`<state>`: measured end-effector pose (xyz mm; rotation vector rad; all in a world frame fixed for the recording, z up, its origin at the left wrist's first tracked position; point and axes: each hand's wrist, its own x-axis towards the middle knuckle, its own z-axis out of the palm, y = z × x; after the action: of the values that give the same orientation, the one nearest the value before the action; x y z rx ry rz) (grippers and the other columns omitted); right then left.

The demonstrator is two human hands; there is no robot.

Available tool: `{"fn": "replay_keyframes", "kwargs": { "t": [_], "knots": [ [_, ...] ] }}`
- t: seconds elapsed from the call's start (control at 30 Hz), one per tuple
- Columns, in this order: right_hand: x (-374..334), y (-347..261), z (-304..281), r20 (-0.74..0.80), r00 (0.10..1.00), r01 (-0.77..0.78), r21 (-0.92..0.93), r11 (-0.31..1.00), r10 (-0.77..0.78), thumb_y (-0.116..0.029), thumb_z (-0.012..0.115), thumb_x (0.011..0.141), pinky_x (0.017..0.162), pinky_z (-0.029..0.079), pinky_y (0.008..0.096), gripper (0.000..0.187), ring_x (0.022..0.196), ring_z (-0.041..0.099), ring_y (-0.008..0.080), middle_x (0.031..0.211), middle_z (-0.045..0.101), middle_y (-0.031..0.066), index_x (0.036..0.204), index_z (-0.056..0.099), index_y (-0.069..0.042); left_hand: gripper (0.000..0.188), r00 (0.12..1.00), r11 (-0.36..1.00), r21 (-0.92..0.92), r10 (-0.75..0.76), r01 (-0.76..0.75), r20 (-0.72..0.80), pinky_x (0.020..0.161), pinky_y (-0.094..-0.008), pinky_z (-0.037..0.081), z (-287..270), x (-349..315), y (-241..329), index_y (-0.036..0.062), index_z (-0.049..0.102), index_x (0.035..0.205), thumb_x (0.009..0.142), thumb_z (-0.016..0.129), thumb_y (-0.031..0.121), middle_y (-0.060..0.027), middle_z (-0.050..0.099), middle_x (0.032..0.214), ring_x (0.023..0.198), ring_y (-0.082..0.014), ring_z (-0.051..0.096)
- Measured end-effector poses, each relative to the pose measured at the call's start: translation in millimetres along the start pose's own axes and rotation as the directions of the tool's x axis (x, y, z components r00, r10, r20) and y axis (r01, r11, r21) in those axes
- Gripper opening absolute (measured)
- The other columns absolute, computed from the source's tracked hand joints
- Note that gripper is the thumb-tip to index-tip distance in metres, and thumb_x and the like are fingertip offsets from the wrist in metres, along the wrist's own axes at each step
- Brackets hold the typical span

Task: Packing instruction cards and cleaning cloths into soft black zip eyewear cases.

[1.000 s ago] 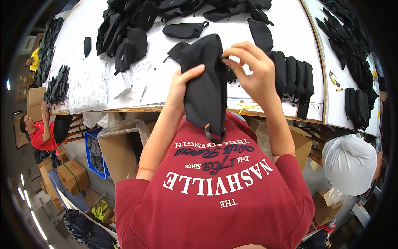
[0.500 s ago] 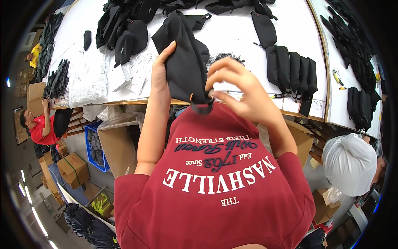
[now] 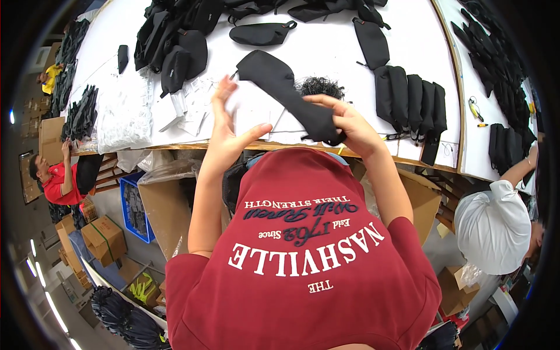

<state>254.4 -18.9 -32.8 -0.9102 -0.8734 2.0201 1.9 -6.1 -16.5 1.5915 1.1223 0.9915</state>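
Note:
My right hand (image 3: 357,128) is closed on the near end of a black fabric pouch (image 3: 312,114), by its strap end. The pouch slants up and left over the white table. Its far end meets another dark pouch shape (image 3: 265,67) lying there; I cannot make out the border between them. My left hand (image 3: 227,125) is open beside them, its fingers spread, slightly blurred and holding nothing. Just beyond my right fingers lies a tangle of black thread scraps (image 3: 321,87). Farther off, a black pouch with a loop (image 3: 262,34) rests flat.
Several black pouches stand in a row (image 3: 411,99) at the right, and more are heaped (image 3: 175,35) at the far left. White paper slips (image 3: 189,111) and clear plastic bags (image 3: 124,119) lie left. Co-workers sit left (image 3: 58,181) and right (image 3: 493,230). A blue crate (image 3: 137,207) stands below.
My left hand has let go of the pouch and opened. My right hand has lowered the pouch and tilted it, moving slightly right. The co-worker at the right has reached an arm forward.

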Motion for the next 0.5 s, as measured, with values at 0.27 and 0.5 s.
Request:
{"fn": "replay_keyframes", "kwargs": {
  "t": [0.27,0.5],
  "knots": [
    [-19.7,16.5,-10.1,-0.078,0.991,-0.130,-0.439,0.889,0.107,-0.022,0.042,0.092,0.080,0.040,0.0190,0.039,0.095,0.052,0.0054,0.111,0.057,0.0043,0.123,0.050,-0.001,0.030,0.986,0.998,0.023,-0.066,0.063,0.152,0.077,-0.0214,0.044,-2.2,-1.4,27.1,0.0016,0.065,0.102,0.073,0.070,-0.001,-0.0028,0.064,0.089,0.081,-0.0078,0.056],
    [-20.5,14.5,0.2,-0.018,0.932,0.284,-0.586,0.759,-0.363,-0.025,0.066,0.081,0.074,0.042,0.0250,0.035,0.083,0.054,0.0108,0.096,0.062,0.0016,0.112,0.060,-0.009,0.034,0.884,0.919,-0.118,-0.317,0.376,0.344,0.087,-0.0257,0.043,7.2,0.3,5.7,0.0022,0.060,0.112,0.081,0.067,0.012,-0.0056,0.063,0.105,0.098,-0.0125,0.057]
  ]
}}
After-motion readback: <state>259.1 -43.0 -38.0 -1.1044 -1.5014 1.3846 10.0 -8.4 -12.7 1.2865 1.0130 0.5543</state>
